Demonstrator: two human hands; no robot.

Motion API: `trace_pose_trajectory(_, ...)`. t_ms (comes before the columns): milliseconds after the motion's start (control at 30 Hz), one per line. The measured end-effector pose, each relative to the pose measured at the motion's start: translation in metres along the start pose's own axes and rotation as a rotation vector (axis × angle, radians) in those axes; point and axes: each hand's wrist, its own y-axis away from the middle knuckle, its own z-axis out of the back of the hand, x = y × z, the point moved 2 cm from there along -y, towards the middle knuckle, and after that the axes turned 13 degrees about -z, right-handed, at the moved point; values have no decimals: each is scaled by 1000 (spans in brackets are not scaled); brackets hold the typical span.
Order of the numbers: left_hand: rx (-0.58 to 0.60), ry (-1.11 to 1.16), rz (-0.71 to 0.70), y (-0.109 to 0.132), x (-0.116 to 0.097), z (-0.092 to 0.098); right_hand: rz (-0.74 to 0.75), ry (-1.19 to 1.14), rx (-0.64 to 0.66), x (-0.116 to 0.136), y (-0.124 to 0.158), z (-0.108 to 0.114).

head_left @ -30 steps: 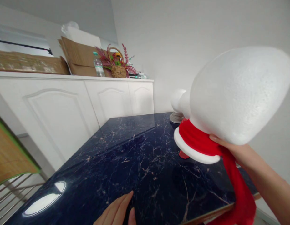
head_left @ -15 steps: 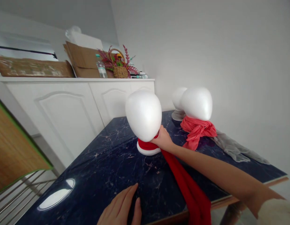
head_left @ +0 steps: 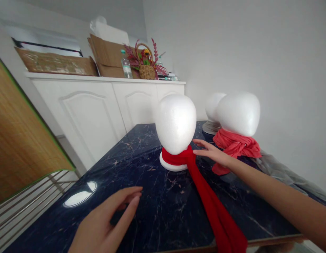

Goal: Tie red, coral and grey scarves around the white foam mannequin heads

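Note:
A white foam mannequin head (head_left: pixel 176 123) stands upright on the dark blue marbled table (head_left: pixel 152 211). Around its neck is a red scarf (head_left: pixel 205 189), whose long tail runs toward me and hangs over the near edge. My right hand (head_left: pixel 209 151) is open beside the neck, fingers stretched toward the scarf's crossing; whether the fingertips touch the cloth I cannot tell. Lower left, my left hand (head_left: pixel 110 218) hovers over the table with thumb and fingers apart, holding nothing.
Behind my right hand, another foam head (head_left: pixel 239 112) wears a knotted coral scarf (head_left: pixel 238 142). A third head (head_left: pixel 213 105) with grey cloth is partly hidden behind it. Sheer grey fabric (head_left: pixel 281 172) lies at right. White cabinets (head_left: pixel 91 123) stand behind; a bamboo-like panel (head_left: pixel 23 140) is at left.
My right hand has let go of the red scarf at the neck and drawn back to the right, fingers opened. My left hand has lifted and come further into view. The view has shifted left.

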Motion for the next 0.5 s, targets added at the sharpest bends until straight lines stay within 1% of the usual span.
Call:
trace_pose_trajectory(33,47,22,16,-16,-5,5,-53,-19,-1,-4,-3,5)
trace_pose_trajectory(67,108,53,6,-33,-12,7,-105,-32,-5,-7,-7,8)
trace_pose_trajectory(100,168,70,-24,-50,-20,4,-150,-36,-8,-9,-13,8)
trace_pose_trajectory(133,226,57,-62,-66,-28,-2,-180,-33,-6,-10,-18,6)
trace_pose_trajectory(167,278,20,-131,-81,-36,-12,-191,-25,2,-10,-22,2)
trace_pose_trajectory(233,292,-113,-298,-103,-51,-39,-182,-16,26,-8,-29,-7)
trace_pose_trajectory(300,310,-269,-447,-115,-60,-69,-162,-14,44,-6,-32,-14)
trace_pose_trajectory(367,296,-396,-614,-120,-66,-96,-145,-16,50,-3,-33,-17)
trace_pose_trajectory(433,237,-491,-771,-121,-69,-114,-138,-15,43,-2,-32,-18)
trace_pose_trajectory(467,202,-531,-822,-122,-70,-120,-140,-12,35,-2,-32,-18)
trace_pose_trajectory(500,170,-567,-841,-122,-70,-124,-144,-5,22,-2,-33,-17)
